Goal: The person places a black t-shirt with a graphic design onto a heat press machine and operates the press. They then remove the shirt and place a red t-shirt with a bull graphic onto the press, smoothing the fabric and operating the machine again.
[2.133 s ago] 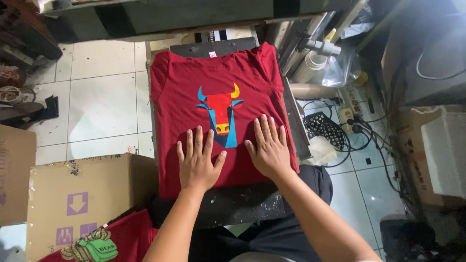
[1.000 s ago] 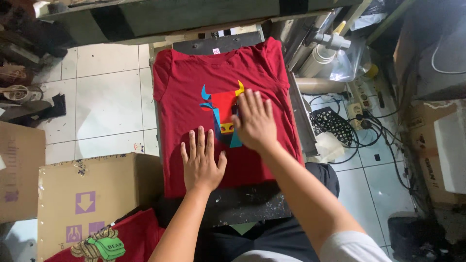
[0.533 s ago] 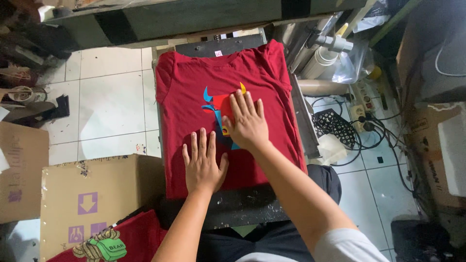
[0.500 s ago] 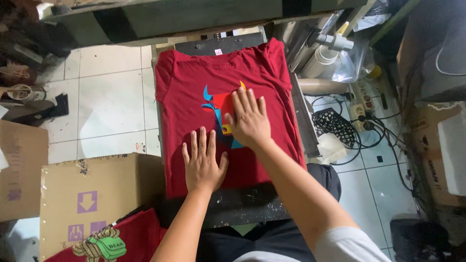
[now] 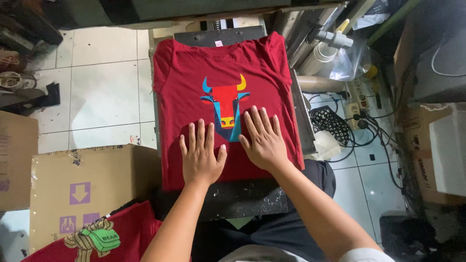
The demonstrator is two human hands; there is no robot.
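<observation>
A dark red T-shirt (image 5: 184,82) with a bull's-head print (image 5: 225,99) in red, blue and yellow lies flat on a black press board (image 5: 247,196). My left hand (image 5: 200,155) rests palm down on the shirt's lower part, fingers spread, just left of the print. Pressed flat on the cloth at the print's lower right is my right hand (image 5: 262,139), its fingers apart too. Neither hand holds anything.
A cardboard box (image 5: 87,189) stands at the left, with another red printed shirt (image 5: 104,237) by it. White rolls (image 5: 323,48), a power strip and tangled cables (image 5: 357,121) crowd the right side. Tiled floor lies to the left, more boxes far right.
My right hand slid up over the print, then came back down to the print's lower right. My left hand stayed flat in place.
</observation>
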